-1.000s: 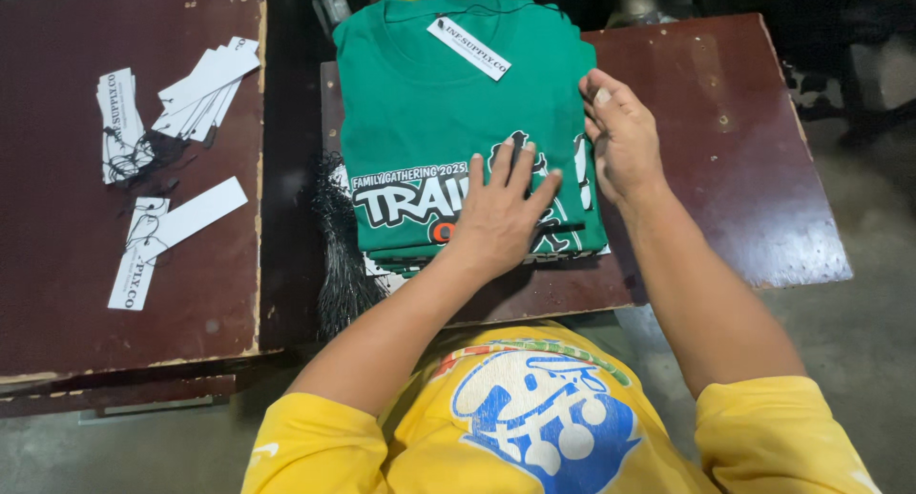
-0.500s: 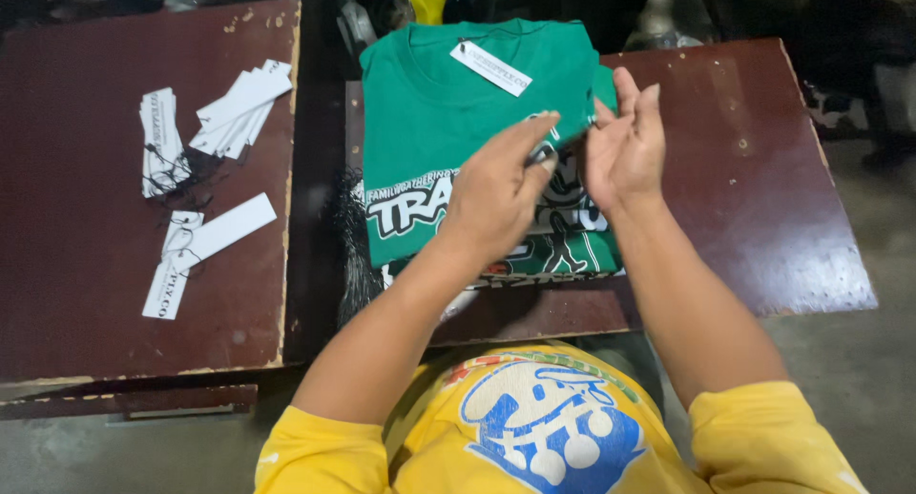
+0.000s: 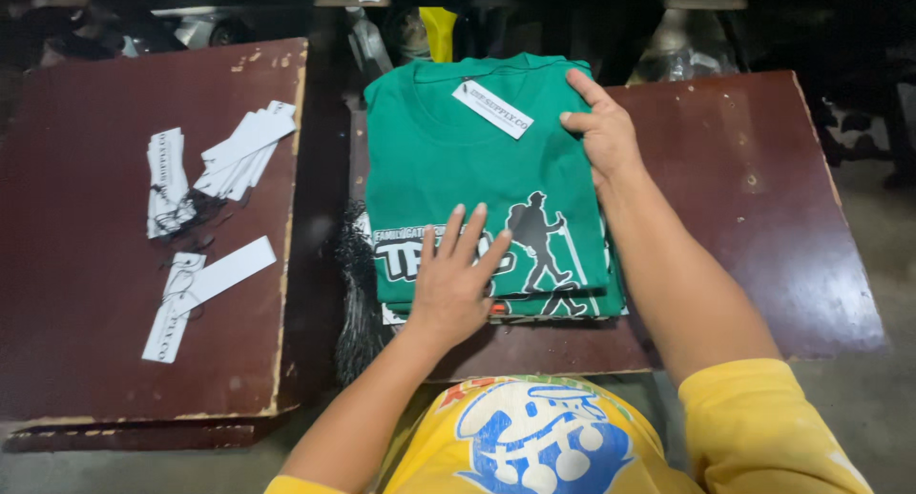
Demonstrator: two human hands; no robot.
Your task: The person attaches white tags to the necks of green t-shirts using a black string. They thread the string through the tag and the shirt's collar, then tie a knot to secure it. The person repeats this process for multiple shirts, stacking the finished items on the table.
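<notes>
A stack of folded green T-shirts [image 3: 477,169] with a white and black hiker print lies on a dark brown table [image 3: 744,198]. A white paper tag [image 3: 492,108] hangs at the top shirt's collar. My left hand [image 3: 456,282] lies flat, fingers spread, on the printed lower part of the top shirt. My right hand [image 3: 603,131] rests on the shirt's upper right edge, thumb on top and fingers along the side. Neither hand holds anything loose.
A second brown table [image 3: 86,313] stands at the left, carrying several white paper tags [image 3: 239,150] with black strings and two more tags [image 3: 205,284] nearer me. A bundle of black strings [image 3: 355,303] hangs in the gap between the tables. Dark clutter fills the back.
Both hands were together at the shirt's right middle half a second ago. The left hand has dropped flat onto the print and the right hand has slid up to the upper right edge.
</notes>
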